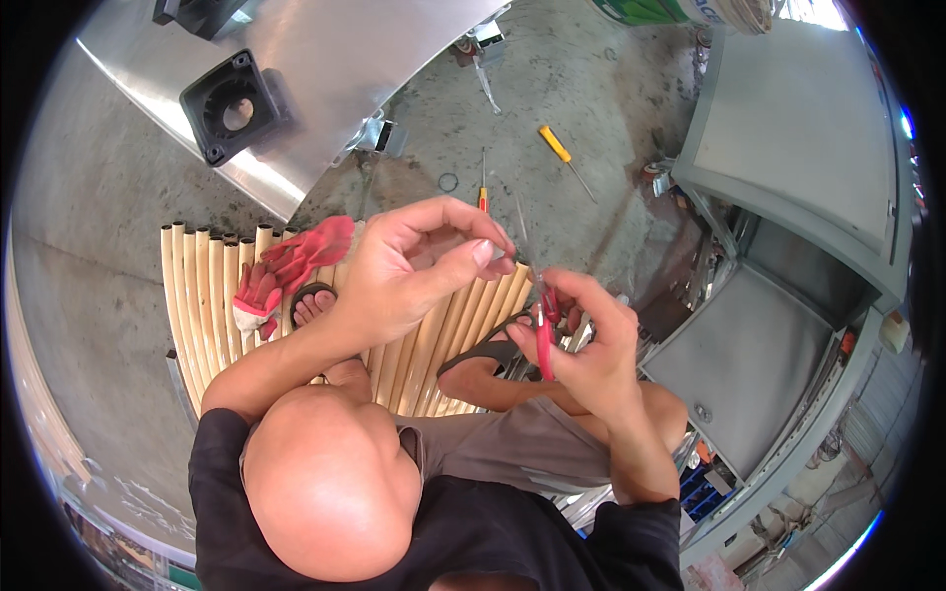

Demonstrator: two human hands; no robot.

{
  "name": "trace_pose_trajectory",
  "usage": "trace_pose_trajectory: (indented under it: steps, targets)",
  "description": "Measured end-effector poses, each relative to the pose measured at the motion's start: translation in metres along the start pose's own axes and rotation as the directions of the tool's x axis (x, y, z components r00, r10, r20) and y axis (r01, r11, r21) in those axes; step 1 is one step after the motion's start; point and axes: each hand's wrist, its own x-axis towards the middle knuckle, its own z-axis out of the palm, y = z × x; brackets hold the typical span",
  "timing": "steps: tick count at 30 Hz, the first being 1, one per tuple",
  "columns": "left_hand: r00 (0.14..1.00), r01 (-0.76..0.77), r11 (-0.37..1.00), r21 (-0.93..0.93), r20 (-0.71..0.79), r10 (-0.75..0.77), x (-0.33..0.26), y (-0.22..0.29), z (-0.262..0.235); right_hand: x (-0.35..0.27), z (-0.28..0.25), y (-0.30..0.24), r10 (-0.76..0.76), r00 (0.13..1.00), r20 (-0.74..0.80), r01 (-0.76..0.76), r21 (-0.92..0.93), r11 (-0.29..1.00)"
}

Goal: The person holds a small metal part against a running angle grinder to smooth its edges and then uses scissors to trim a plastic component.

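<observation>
Way through: ahead of the right hand (603,345), which grips a red-handled hand tool (544,353), over stained grey concrete floor (616,222). Shiny sheet-metal panel (345,69) bounds it ahead-left, grey metal cabinet (798,108) on the right. Yellow-handled screwdriver (555,143) lies in that lane. Left of grip: blocked by the left hand (419,261), fingertips near. Below: cream round tubes (419,364), bent bare knee (668,414).

The scene is viewed from the head, steeply downward from close above the left hand (404,268) and right hand (597,345); floor (631,123) beyond them is taken in by the fisheye.
</observation>
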Motion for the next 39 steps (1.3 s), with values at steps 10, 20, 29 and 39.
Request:
trace_pose_trajectory:
  steps: [10,20,29,39]
  targets:
    - [1.000,-0.020,0.990,0.141,0.001,0.021,-0.002,0.002,-0.006,0.002,0.004,0.012,-0.188,0.979,-0.076,0.169,-0.213,0.962]
    - [0.999,0.020,1.000,0.019,-0.032,-0.019,-0.001,0.004,-0.013,0.002,0.000,0.015,-0.330,0.941,-0.070,0.273,-0.415,0.868]
    - [0.998,0.064,0.979,-0.195,0.017,-0.062,-0.006,-0.006,-0.017,0.001,0.000,0.005,-0.351,0.934,-0.060,0.292,-0.437,0.851]
    - [0.994,0.109,0.950,-0.293,0.006,-0.112,-0.004,-0.011,-0.010,0.001,0.003,0.007,-0.380,0.922,-0.073,0.296,-0.502,0.813]
